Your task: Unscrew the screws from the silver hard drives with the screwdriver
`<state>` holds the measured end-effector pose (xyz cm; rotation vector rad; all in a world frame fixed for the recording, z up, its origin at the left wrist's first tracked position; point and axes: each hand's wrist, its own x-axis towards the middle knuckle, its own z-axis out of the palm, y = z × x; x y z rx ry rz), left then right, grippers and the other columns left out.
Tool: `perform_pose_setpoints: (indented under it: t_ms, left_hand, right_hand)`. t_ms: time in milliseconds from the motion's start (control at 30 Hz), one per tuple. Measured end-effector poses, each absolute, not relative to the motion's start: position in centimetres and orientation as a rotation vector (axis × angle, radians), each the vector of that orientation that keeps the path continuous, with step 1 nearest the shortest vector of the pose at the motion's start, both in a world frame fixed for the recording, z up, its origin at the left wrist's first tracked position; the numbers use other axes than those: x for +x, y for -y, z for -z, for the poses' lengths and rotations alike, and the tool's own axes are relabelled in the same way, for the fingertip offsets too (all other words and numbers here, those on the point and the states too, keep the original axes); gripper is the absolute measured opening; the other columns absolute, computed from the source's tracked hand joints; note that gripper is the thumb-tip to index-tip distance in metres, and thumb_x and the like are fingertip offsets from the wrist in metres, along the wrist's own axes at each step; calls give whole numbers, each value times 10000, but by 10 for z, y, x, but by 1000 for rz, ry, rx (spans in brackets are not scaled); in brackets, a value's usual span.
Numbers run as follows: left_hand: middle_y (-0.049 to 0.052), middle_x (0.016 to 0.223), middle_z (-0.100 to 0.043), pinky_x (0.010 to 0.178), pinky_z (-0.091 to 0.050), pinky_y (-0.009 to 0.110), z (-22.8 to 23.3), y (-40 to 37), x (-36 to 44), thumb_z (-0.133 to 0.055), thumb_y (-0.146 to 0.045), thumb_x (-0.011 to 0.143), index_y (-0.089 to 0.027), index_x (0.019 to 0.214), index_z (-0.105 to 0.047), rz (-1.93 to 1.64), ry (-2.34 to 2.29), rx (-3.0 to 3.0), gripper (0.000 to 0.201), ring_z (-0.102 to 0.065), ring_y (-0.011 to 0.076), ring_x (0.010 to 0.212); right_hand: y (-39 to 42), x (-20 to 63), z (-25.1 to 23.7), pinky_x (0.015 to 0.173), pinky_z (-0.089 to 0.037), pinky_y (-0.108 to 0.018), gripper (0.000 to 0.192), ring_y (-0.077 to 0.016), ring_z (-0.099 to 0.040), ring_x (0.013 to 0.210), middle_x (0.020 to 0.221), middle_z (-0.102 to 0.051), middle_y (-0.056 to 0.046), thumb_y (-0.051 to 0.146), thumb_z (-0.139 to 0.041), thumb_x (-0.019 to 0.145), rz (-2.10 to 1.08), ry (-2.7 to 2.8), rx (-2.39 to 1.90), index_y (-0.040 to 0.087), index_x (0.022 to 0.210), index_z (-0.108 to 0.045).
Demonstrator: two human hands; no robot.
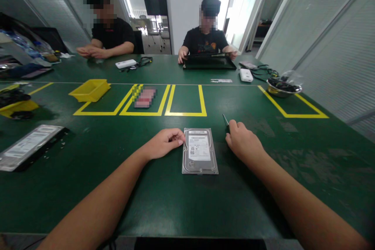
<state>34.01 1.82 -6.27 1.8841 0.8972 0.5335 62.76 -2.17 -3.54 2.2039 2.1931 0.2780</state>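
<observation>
I sat in an office turned workshop: a long green table (164, 203) marked with yellow tape boxes (185, 101), glass partition walls (331, 27) around us, a yellow parts bin (90, 90), and two co-workers opposite.

Bare forearms, no sleeves/gloves

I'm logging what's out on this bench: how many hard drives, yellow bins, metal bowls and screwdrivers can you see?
Hard drives: 2, one between the hands, one at far left
Yellow bins: 2
Metal bowls: 1
Screwdrivers: 1, in the right hand
Total: 6
</observation>
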Motion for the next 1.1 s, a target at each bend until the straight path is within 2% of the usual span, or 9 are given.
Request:
perform_pose_setpoints:
  t_ms: [200,467,600,800,967,1100]
  left_hand:
    - [19,865,-636,726,-427,275,64,-19,339,-559,-290,920,-155,982,-638,-539,-894,1894,169,-567,148,783]
    - [24,869,-642,721,-428,276,64,-16,341,-559,-282,911,-153,975,-641,-561,-917,1926,166,-565,149,777]
    - [27,870,-645,729,-429,280,65,-16,342,-565,-286,909,-149,972,-642,-584,-928,1939,169,-567,149,782]
    - [34,862,-650,730,-442,282,66,-14,343,-574,-317,902,-139,975,-647,-609,-965,1927,206,-570,149,769]
    - [51,904,-669,769,-456,293,67,-13,343,-591,-314,893,-135,964,-650,-647,-961,1886,202,-590,159,806]
    - [52,904,-663,777,-456,297,69,-13,342,-599,-315,892,-132,965,-644,-676,-950,1845,202,-591,160,810]
  right_hand:
    - [21,637,39,609,-426,-309,213,-252,-676,790,997,-602,-124,283,-439,961,-180,-2153,2240,140,1110,-490]
    - [18,647,36,654,-467,-374,254,-317,-679,832,980,-642,-142,340,-396,957,-89,-2054,2332,155,1093,-505]
    - [17,651,37,675,-462,-365,272,-303,-672,859,1047,-628,-155,354,-393,964,-93,-2052,2362,155,1109,-509]
    - [15,657,39,662,-418,-331,304,-262,-638,849,1026,-623,-147,384,-400,973,-112,-2051,2419,146,1114,-527]
    - [19,656,39,755,-387,-344,365,-293,-542,1028,1117,-582,-168,417,-385,982,-268,-2156,2420,131,1135,-554]
    - [21,655,40,775,-372,-360,382,-295,-508,1011,1120,-575,-173,415,-388,979,-320,-2245,2394,122,1118,-590]
